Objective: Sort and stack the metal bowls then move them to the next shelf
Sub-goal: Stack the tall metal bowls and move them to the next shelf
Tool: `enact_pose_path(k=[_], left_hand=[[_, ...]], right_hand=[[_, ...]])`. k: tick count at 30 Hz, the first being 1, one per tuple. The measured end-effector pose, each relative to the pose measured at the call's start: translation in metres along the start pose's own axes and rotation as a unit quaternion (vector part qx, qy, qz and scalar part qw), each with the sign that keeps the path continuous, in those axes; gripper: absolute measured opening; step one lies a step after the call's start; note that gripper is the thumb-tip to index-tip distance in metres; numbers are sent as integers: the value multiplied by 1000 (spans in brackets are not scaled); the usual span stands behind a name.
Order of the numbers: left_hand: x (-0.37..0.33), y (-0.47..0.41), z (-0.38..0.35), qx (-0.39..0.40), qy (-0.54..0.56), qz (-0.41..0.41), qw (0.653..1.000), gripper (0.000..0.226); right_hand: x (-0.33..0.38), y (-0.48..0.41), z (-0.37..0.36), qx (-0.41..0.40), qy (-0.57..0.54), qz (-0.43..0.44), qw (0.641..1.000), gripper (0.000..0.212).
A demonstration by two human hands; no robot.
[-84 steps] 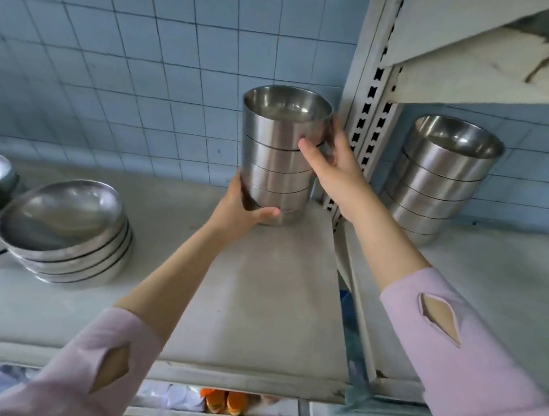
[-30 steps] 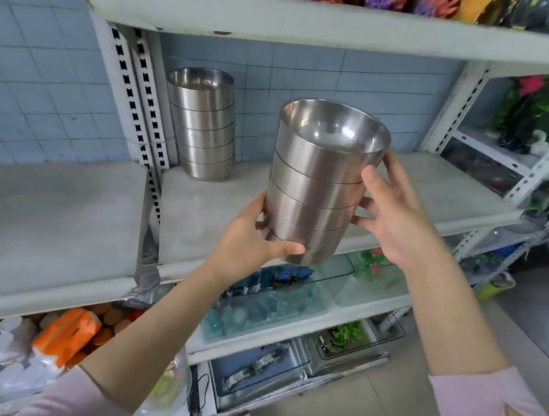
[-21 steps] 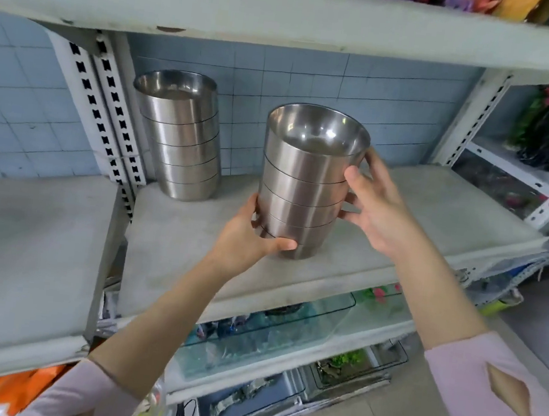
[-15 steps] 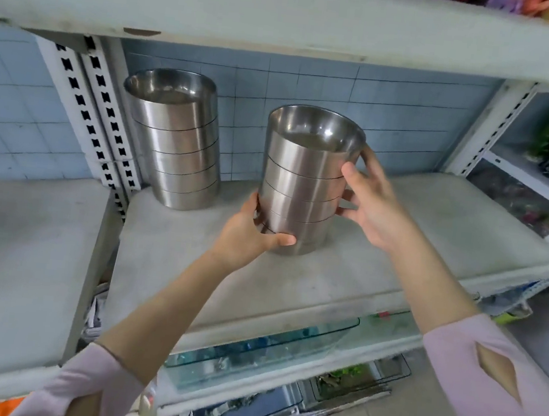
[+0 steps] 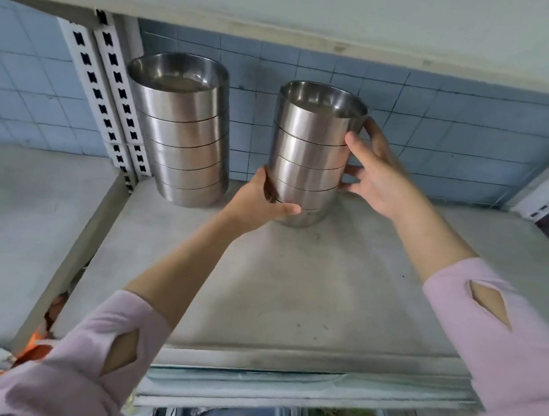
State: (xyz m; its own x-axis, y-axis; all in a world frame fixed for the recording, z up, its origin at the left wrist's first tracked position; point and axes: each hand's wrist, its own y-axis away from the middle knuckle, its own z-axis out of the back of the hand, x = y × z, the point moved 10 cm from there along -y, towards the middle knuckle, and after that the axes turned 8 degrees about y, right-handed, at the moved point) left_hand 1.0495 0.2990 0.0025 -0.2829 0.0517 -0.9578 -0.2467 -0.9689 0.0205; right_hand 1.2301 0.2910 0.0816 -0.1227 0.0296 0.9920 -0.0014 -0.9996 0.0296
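Stack of bowls point(image 5: 310, 150), gripped low by left hand point(image 5: 260, 202), high by right hand point(image 5: 376, 175), apparently rests on shelf point(image 5: 290, 295).

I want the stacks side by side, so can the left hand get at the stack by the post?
Probably, once it lets go: the left hand grips the held stack, and only bare shelf lies between it and the other stack.

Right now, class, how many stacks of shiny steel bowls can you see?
2. One stack of shiny steel bowls stands back left beside the slotted post; the second stack, to its right, is held by left hand and right hand.
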Motion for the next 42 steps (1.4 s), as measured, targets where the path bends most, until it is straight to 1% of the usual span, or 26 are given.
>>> enact_pose_path(k=[2,3,6,8,11,15,20,22,24,25,26,27,28,29,31,36,38,40,42], left_hand=[[0,-7,-2,-9,-7,11,1000,97],[1,-11,-3,-13,-14,16,1000,100],[6,-21,-5,-23,-25,25,999,94],[10,-24,-7,-16,-18,33,999,91],[10,-27,-13,12,7,27,1000,88],[11,-27,-18,40,31,27,998,86],[12,-28,-13,47,-8,32,998,91],[11,-27,-11,56,-20,33,998,91],[11,-28,-10,65,-28,36,997,100],[12,-29,-8,67,-33,37,996,102],[12,-31,-8,71,-38,35,996,99],[13,-31,-8,76,-44,32,996,92],[13,-32,-8,81,-50,30,995,86],[13,-32,-8,86,-55,29,994,82],[13,-32,-8,96,-63,32,993,84],[11,-27,-9,105,-83,37,990,96],[9,-24,-9,103,-85,39,990,98],[8,-20,-7,89,-75,46,992,105],[8,-11,-3,72,-71,57,993,113]], right_hand=[[0,-11,4,14,3,7,1000,64],[-1,-15,7,19,3,10,1000,62],[-1,-24,11,41,7,19,999,62],[-2,-27,13,49,13,22,998,61],[-6,-26,15,45,25,36,998,53],[-7,-22,12,38,36,47,998,50],[-8,-16,10,26,30,43,998,69],[-9,-14,10,24,24,34,999,68],[-6,-14,11,7,36,30,999,68],[-2,-13,12,-10,55,32,998,75],[3,-11,13,-34,79,39,996,87],[10,-9,13,-59,101,51,992,97],[16,-9,13,-78,118,66,988,101],[21,-8,10,-89,131,80,984,97],[27,-8,6,-100,150,88,980,86],[25,-6,2,-89,167,75,979,81],[25,-5,-1,-85,183,52,978,95],[24,-1,0,-93,191,37,976,111],[19,8,2,-114,188,25,975,117]])
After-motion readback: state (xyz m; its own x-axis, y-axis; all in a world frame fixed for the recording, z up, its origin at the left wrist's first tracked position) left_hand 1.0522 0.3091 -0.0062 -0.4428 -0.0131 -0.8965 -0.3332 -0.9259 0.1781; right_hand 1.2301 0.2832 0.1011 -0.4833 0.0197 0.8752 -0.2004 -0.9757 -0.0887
